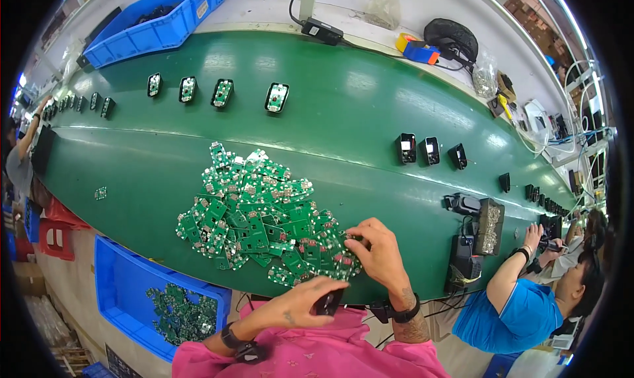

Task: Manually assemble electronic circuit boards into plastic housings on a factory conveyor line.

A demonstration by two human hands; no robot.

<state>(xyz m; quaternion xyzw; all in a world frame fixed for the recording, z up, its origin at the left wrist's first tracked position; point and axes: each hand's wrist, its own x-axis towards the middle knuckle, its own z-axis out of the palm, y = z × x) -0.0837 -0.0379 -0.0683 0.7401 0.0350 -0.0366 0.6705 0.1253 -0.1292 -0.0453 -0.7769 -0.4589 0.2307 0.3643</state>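
Note:
A large heap of green circuit boards (254, 213) is spread over the near middle of the green bench. My left hand (300, 303) is closed around a small black housing (328, 303) at the bench's front edge, close to my body. My right hand (382, 254) is at the heap's right end, thumb and fingertips pinched on the edge of a circuit board (345, 254). Where that board ends and its neighbours begin is hard to make out. Across the bench stands a row of black housings with boards in them (277, 98).
More black housings (406, 148) line the bench to the right. A blue bin of boards (132, 292) sits below the front edge at left, another blue bin (152, 24) at the back. A black device (465, 256) stands at right, near a co-worker in blue (528, 312). One board (100, 193) lies alone.

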